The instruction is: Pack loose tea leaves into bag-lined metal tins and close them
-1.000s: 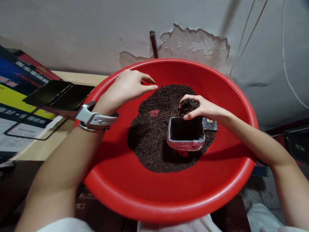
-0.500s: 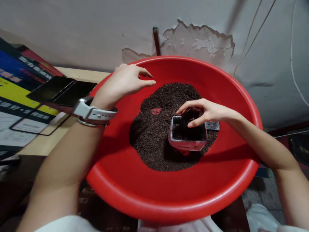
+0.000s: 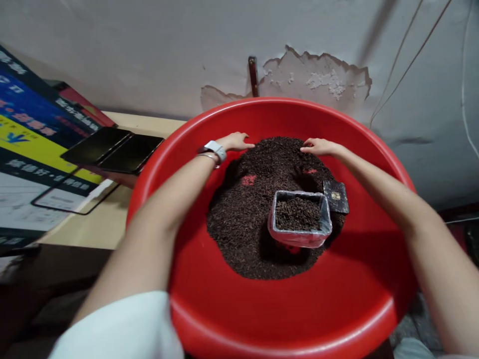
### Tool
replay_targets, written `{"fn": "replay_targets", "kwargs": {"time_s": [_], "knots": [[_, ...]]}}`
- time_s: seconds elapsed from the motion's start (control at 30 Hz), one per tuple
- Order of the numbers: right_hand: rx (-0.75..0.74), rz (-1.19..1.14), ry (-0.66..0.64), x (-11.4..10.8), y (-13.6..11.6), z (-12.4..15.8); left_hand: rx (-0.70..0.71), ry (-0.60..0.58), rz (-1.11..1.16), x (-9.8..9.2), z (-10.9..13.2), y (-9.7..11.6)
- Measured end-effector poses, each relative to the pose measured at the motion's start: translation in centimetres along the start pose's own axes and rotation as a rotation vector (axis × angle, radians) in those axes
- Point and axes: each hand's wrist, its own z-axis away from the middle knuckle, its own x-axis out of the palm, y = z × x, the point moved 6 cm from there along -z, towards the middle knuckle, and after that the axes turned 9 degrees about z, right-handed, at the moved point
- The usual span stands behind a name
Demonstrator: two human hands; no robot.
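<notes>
Where the view begins, a white sleeve (image 3: pixel 123 326) sits nearest, and a red basin (image 3: pixel 284 309) fills the foreground. Within it lies a mound of dark loose tea (image 3: pixel 247 224), in which a small square container (image 3: pixel 299 219), lined with clear film and partly filled, stands upright; a dark packet (image 3: pixel 336 196) lies just beside it. Farther back, left hand (image 3: pixel 236 141) and right hand (image 3: pixel 320 146) rest flat, fingers loosely extended, empty, on the mound's far edge. Beyond the rim, dark trays (image 3: pixel 112 149) rest on a table (image 3: pixel 108 224).
</notes>
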Motion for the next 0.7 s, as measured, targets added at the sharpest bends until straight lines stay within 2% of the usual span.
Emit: {"fn": "replay_targets", "kwargs": {"time_s": [0.07,0.17,0.3,0.43,0.63,0.7], "knots": [[0.118,-0.050,0.042,2.0,1.3,-2.9,0.038,0.041,0.127,1.2,-1.6,2.1],[0.188,-0.125,0.105,4.5,1.6,-5.8,0.055,0.081,0.220,3.6,-3.6,4.8],[0.195,-0.176,0.161,6.8,0.8,-7.5,0.025,0.054,0.344,6.6,-5.2,6.1],[0.129,-0.189,0.161,8.0,0.0,-7.6,0.051,0.014,0.325,8.1,-5.9,6.6],[0.019,-0.305,-0.088,9.1,0.8,-4.8,-0.004,-0.197,0.342,9.5,-5.6,5.1],[0.037,-0.398,-0.163,9.4,1.1,-3.2,-0.018,-0.190,0.389,9.4,-4.8,4.0]]}}
